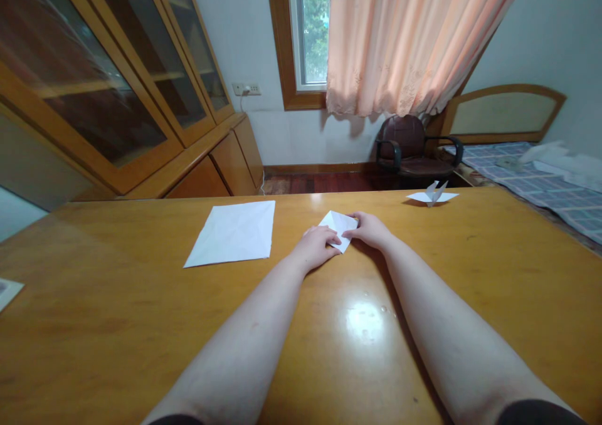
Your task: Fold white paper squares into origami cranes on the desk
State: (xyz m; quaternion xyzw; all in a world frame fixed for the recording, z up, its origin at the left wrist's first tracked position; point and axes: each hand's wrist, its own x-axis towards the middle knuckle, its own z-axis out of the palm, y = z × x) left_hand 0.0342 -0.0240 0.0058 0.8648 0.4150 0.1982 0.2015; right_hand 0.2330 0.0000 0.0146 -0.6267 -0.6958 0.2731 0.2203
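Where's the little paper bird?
In the head view, the paper bird stands on the right, near the far edge of the table. It is to the right of the right hand, and the chair is just behind it.

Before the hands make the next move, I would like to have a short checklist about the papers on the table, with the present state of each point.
1. Left hand touching the folded paper: ok, on its left side.
2. Right hand touching the folded paper: ok, at its right side.
3. Large sheet apart from both hands: ok, it lies to the left on the table.
4. Paper bird apart from both arms: ok, it stands near the far edge, to the right.
5. Edges of the folded paper lined up: cannot tell, fingers cover part of it.
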